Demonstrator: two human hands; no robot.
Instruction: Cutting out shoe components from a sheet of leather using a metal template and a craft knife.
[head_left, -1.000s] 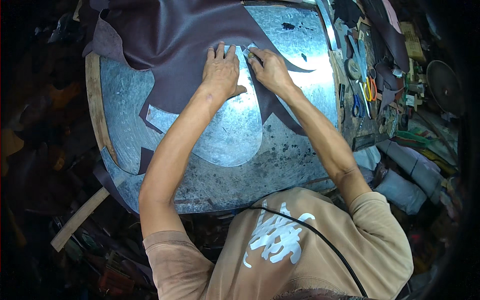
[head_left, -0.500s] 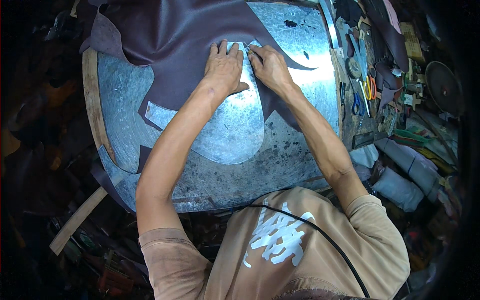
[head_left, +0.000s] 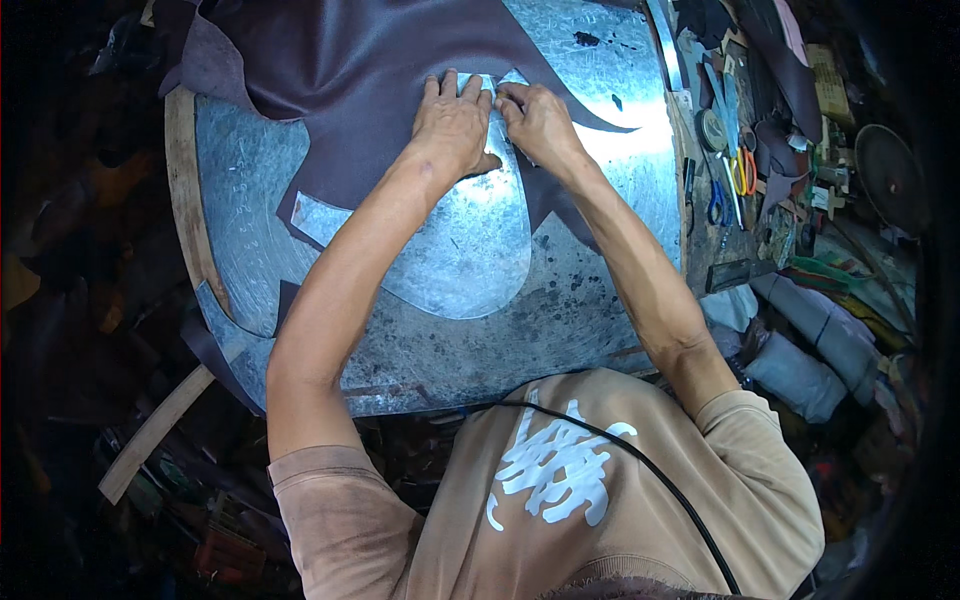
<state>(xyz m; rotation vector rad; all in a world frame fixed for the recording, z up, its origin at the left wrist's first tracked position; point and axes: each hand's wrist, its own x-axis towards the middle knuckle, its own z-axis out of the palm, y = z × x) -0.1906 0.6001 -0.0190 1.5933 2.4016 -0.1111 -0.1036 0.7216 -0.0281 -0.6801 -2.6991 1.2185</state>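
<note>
In the head view, the left hand lies spread on a rounded grey template, partly over dark brown leather; the right hand curls at its upper right edge, anything pinched hidden. Bare workbench opens below the template's rounded end.

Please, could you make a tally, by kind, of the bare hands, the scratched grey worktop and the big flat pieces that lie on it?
Bare hands (left hand, right hand): 2
Scratched grey worktop: 1
Big dark-brown leather sheet: 1
Pale grey rounded flat piece: 1
Total: 5
</note>
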